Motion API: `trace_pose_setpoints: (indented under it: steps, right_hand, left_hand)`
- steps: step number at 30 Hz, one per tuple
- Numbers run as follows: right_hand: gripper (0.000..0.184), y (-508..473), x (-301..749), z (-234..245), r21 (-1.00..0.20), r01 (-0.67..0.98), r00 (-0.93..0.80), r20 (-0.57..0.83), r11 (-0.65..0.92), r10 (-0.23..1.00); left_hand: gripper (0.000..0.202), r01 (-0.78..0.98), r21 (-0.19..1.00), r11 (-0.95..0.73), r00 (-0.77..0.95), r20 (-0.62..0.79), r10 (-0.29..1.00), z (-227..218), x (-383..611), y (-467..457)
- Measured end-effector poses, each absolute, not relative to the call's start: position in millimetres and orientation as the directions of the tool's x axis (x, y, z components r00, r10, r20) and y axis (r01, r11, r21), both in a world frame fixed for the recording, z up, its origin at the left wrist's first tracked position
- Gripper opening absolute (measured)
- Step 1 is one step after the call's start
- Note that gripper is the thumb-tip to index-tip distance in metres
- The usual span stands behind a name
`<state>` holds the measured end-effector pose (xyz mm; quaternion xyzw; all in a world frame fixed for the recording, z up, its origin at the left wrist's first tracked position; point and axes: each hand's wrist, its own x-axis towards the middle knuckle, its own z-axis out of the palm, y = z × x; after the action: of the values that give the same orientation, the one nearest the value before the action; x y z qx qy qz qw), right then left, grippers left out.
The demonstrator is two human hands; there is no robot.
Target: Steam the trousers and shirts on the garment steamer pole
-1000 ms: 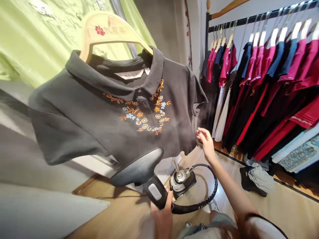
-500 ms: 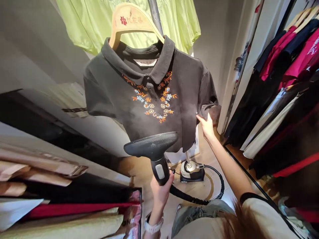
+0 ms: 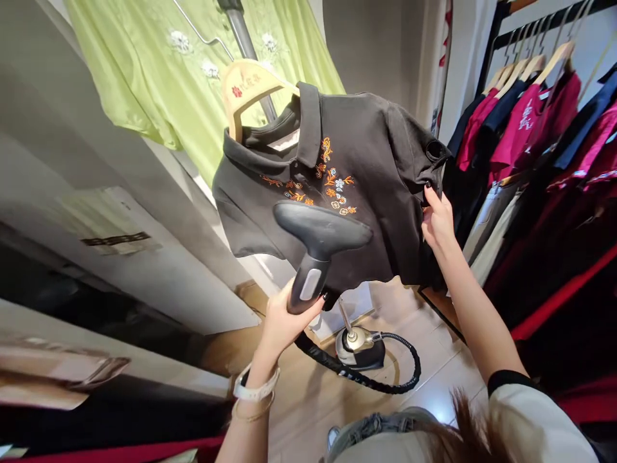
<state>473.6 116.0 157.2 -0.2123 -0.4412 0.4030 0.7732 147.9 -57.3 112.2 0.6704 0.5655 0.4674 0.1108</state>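
Observation:
A dark grey polo shirt [image 3: 385, 167] with orange and blue embroidery hangs on a wooden hanger [image 3: 245, 87] from a pole. My left hand [image 3: 286, 318] grips the handle of a black garment steamer head [image 3: 321, 235], which is raised in front of the shirt's chest. My right hand [image 3: 436, 222] pinches the shirt's side edge below its sleeve and holds the fabric out. The steamer's hose [image 3: 380, 382] loops down to its base [image 3: 360, 347] on the floor.
A lime green shirt [image 3: 144, 77] hangs behind the polo. At the right stands a rack of red, navy and black shirts [image 3: 535, 128] on hangers. Folded garments lie stacked at the lower left [image 3: 62, 379]. The floor is wood [image 3: 308, 405].
My left hand has lifted the steamer head from below the hem up to the shirt's chest. My right hand rose along the shirt's side. The view swung back toward the rack.

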Motion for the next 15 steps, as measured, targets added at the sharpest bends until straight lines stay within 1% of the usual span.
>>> trace_pose_setpoints:
  steps: [3,7,9,12,15]
  right_hand:
    - [0.043,120,505,175,-0.713,-0.45,0.185,0.515,0.538,0.837]
    - [0.033,123,537,195,-0.76,-0.428,0.098,0.498,0.488,0.862]
    - [0.031,124,546,203,-0.783,-0.383,0.089,0.496,0.489,0.864]
    - [0.03,122,552,209,-0.822,-0.314,0.057,0.483,0.475,0.874]
    - [0.032,119,550,216,-0.84,-0.307,-0.05,0.483,0.447,0.874]
  left_hand:
    - [0.03,0.696,0.578,-0.426,0.057,0.547,0.835,144,160,-36]
    - [0.036,0.731,0.477,-0.488,0.14,0.595,0.792,181,169,-9]
    - [0.041,0.732,0.461,-0.502,0.151,0.609,0.779,196,171,4]
    - [0.049,0.721,0.471,-0.508,0.136,0.623,0.77,211,173,21]
    - [0.055,0.731,0.488,-0.477,0.113,0.603,0.79,217,172,31]
